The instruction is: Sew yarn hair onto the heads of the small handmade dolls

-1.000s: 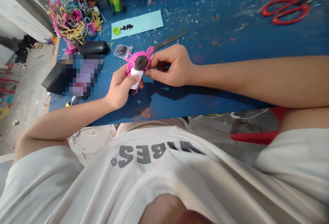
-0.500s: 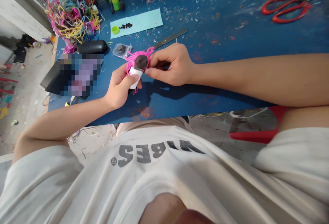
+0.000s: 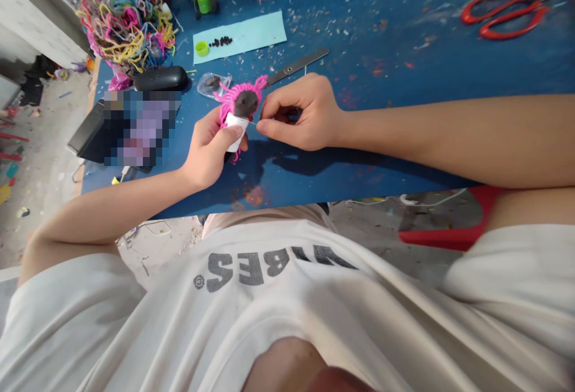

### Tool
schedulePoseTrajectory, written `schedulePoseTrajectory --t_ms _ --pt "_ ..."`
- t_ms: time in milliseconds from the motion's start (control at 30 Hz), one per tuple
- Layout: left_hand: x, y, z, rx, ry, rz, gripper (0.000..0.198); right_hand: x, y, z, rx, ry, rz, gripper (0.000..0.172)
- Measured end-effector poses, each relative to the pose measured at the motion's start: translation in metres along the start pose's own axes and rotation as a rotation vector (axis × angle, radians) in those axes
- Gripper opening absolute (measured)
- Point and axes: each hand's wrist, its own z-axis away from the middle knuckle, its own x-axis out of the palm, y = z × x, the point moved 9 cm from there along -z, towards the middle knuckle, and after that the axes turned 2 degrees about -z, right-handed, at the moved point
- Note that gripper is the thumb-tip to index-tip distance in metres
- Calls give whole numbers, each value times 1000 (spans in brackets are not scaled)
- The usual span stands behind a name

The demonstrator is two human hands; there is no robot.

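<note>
A small doll with a dark grey head, pink yarn hair and a white body is held upright over the blue table. My left hand is closed around its white body, the thumb lying across the front. Just to the right of the doll, my right hand is closed in a pinch. From its fingertips a thin pale strand runs to the doll just under the head; whether it is thread or a needle I cannot tell. The doll's back and lower part are mostly hidden by my left hand.
Beyond the doll are a metal blade, a small plastic bag and a light blue paper strip with dark beads and a green cap. Red-handled scissors lie far right. A yarn heap and black case sit left.
My right fingertips have drawn slightly away from the doll to the right, and the pale strand between them shows longer. My left hand keeps its hold on the doll.
</note>
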Motion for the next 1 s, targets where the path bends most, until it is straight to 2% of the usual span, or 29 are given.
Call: schedulePoseTrajectory --t_ms 200,300,567,767,1000 --pt "-3 -3 -2 82 16 -5 53 0 2 0 -2 -15 25 39" --pt "-2 -3 -2 82 5 24 53 0 1 0 2 -11 38 42" --pt "-3 3 -2 79 64 18 52 0 0 -1 23 -5 40 47" --pt "-4 1 -3 70 72 -29 57 -1 4 0 93 -2 54 47" --pt "-7 12 1 33 155 -131 52 -4 3 -1 105 15 73 46"
